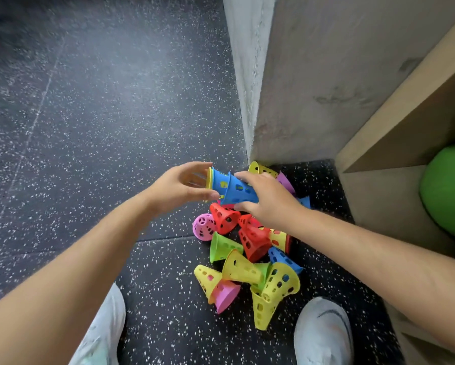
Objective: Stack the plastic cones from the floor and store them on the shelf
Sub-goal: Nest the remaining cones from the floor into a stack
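Note:
I hold a short stack of nested cones (230,187) sideways above the floor, blue outside and a yellow rim at its wide left end. My left hand (180,185) curls round that wide end. My right hand (267,198) grips the narrow blue end. Below lies a loose pile of perforated plastic cones: red (223,217), green (221,247), yellow (241,267), pink (225,295) and blue (283,259). A wooden shelf (395,133) stands at the right.
A grey concrete wall corner (250,106) rises just behind the pile. A green rounded object (447,191) sits inside the shelf compartment. My two pale shoes (322,333) stand either side of the pile on the dark speckled floor (89,114).

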A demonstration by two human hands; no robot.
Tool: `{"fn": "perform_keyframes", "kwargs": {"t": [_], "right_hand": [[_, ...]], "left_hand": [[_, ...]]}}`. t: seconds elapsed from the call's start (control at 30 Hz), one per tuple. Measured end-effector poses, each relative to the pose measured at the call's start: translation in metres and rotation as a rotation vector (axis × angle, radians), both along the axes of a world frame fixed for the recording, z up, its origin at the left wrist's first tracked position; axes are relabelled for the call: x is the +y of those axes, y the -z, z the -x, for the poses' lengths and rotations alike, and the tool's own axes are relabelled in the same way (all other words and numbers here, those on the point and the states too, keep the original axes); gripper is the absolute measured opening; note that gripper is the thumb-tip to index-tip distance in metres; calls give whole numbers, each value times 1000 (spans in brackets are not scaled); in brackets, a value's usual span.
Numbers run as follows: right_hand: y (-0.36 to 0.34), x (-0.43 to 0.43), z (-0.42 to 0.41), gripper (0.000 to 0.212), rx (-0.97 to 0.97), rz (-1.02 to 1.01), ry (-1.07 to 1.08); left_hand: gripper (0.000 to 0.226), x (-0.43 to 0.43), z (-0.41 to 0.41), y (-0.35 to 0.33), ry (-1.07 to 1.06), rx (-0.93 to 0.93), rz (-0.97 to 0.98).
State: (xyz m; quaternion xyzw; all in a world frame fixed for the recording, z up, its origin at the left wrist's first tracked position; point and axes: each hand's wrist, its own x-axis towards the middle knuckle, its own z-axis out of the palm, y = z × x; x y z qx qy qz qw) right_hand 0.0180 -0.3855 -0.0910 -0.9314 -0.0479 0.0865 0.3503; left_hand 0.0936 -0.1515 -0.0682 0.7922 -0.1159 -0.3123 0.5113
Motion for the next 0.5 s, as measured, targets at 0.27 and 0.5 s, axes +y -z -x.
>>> {"fn": "perform_keyframes", "kwargs": {"t": [0.27,0.5], "right_hand": [[4,-14,14,76,-25,-283,160],[15,-34,16,82,-63,-340,204]], "left_hand": [[109,-53,30,13,-119,9,159],[70,-84,32,14,-103,-68,139]]}}
